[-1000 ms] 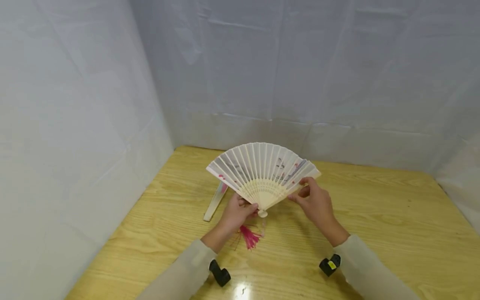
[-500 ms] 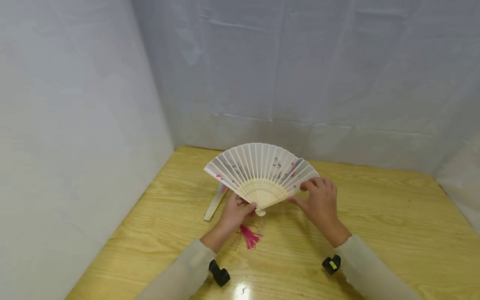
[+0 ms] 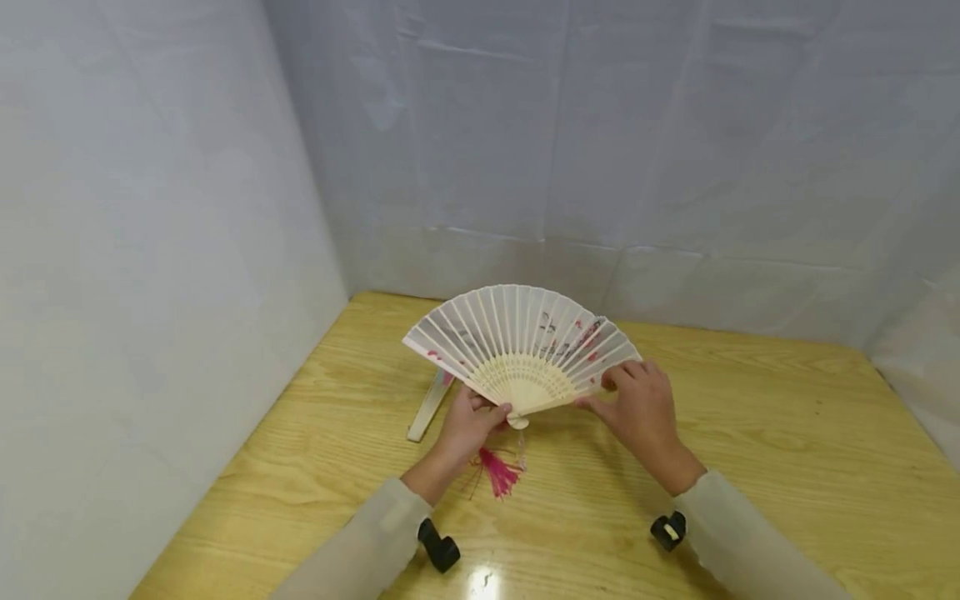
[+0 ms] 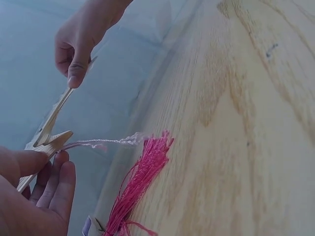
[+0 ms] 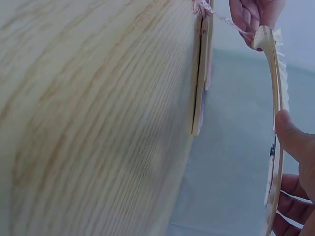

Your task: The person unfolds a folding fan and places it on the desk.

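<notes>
A hand fan (image 3: 517, 325) with pale ribs and a whitish leaf printed with pink and dark flowers is spread wide above the table. My left hand (image 3: 467, 432) pinches its left outer rib close to the pivot, thumb on top. On the other side, my right hand (image 3: 639, 408) grips the right outer rib between thumb and fingers. In the left wrist view a pale twisted cord (image 4: 106, 142) trails from the pivot end toward a pink tassel (image 4: 142, 182) on the tabletop. Part of the right outer rib is hidden behind my right fingers.
A second, folded fan (image 3: 429, 410) lies on the wooden table (image 3: 787, 433), left of and partly beneath the spread one. White sheeting (image 3: 675, 167) hangs along the back and left of the table. Each wrist carries a small black camera mount (image 3: 438, 546).
The fan has opened slightly wider, its left edge shifting left. My right hand has moved a little to the right and now lies further over the right rib; the left hand barely moves.
</notes>
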`<act>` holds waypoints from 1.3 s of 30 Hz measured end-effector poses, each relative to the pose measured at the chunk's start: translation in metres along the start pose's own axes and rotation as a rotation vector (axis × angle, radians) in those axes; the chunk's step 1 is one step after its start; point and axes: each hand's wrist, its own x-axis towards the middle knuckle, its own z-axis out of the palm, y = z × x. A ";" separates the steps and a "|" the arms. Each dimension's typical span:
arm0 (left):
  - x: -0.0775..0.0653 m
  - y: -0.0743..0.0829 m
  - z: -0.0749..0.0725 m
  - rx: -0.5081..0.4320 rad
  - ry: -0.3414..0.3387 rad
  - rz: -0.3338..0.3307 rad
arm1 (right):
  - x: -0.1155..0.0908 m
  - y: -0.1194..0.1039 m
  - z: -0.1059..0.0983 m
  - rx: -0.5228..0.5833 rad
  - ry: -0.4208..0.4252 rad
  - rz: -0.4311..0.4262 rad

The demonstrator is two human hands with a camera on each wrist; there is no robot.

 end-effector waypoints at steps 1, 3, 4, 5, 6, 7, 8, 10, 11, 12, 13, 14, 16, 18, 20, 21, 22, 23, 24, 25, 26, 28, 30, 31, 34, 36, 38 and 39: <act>0.000 0.000 0.000 -0.002 0.004 -0.004 | 0.000 0.000 -0.001 -0.002 -0.018 0.006; 0.001 0.000 0.000 -0.008 0.012 -0.008 | 0.000 -0.001 -0.002 -0.009 -0.056 0.018; 0.001 0.000 -0.001 -0.011 0.013 -0.010 | 0.000 -0.001 -0.003 -0.014 -0.073 0.022; 0.002 0.000 -0.001 -0.014 0.013 -0.008 | 0.000 -0.001 -0.003 -0.020 -0.093 0.028; 0.002 0.000 -0.001 -0.018 0.013 -0.006 | 0.000 -0.001 -0.003 -0.019 -0.107 0.031; 0.003 0.000 -0.002 -0.019 0.012 -0.005 | 0.000 -0.001 -0.003 -0.022 -0.116 0.031; 0.003 -0.001 -0.002 -0.024 0.012 -0.004 | -0.001 -0.001 -0.004 -0.024 -0.125 0.029; 0.004 -0.001 -0.002 -0.034 0.010 -0.003 | -0.001 -0.001 -0.004 -0.020 -0.145 0.033; 0.004 -0.001 -0.003 -0.042 0.009 -0.003 | -0.001 -0.001 -0.004 -0.017 -0.158 0.037; 0.004 -0.001 -0.003 -0.048 0.011 -0.002 | -0.002 -0.001 -0.004 -0.014 -0.173 0.045; 0.004 0.000 -0.003 -0.053 0.013 0.002 | -0.002 -0.001 -0.004 -0.011 -0.189 0.054; 0.004 0.000 -0.003 -0.057 0.015 0.005 | -0.003 -0.002 -0.005 -0.003 -0.206 0.065; 0.004 0.000 -0.003 -0.065 0.024 0.013 | -0.003 -0.004 -0.005 0.006 -0.248 0.088; 0.004 0.000 -0.004 -0.067 0.030 0.025 | -0.004 -0.007 -0.007 0.009 -0.294 0.110; 0.005 0.000 -0.004 -0.065 0.034 0.032 | -0.005 -0.010 -0.008 0.005 -0.337 0.126; 0.005 0.000 -0.004 -0.067 0.038 0.032 | -0.005 -0.011 -0.009 0.000 -0.360 0.131; 0.005 0.000 -0.005 -0.065 0.040 0.034 | -0.005 -0.012 -0.010 0.001 -0.380 0.136; 0.005 0.000 -0.005 -0.063 0.041 0.035 | -0.005 -0.013 -0.010 -0.004 -0.399 0.142; 0.005 0.000 -0.005 -0.060 0.042 0.038 | -0.005 -0.014 -0.010 -0.009 -0.418 0.147; 0.005 0.000 -0.005 -0.061 0.044 0.037 | -0.005 -0.015 -0.011 -0.012 -0.431 0.149; 0.005 0.000 -0.005 -0.063 0.045 0.037 | -0.005 -0.015 -0.011 -0.015 -0.442 0.154; 0.006 0.000 -0.005 -0.061 0.042 0.039 | -0.005 -0.016 -0.011 -0.021 -0.450 0.160; 0.006 0.000 -0.005 -0.067 0.041 0.033 | -0.004 -0.016 -0.012 -0.030 -0.451 0.166; 0.006 -0.001 -0.005 -0.067 0.042 0.028 | -0.004 -0.016 -0.012 -0.032 -0.449 0.170; 0.007 -0.001 -0.004 -0.070 0.038 0.028 | -0.004 -0.016 -0.013 -0.039 -0.452 0.183; 0.007 -0.002 -0.004 -0.080 0.038 0.023 | -0.004 -0.017 -0.014 -0.044 -0.461 0.194; 0.007 -0.002 -0.003 -0.088 0.034 0.024 | -0.004 -0.017 -0.014 -0.046 -0.471 0.203; 0.007 -0.002 -0.003 -0.089 0.030 0.021 | -0.005 -0.017 -0.014 -0.047 -0.474 0.208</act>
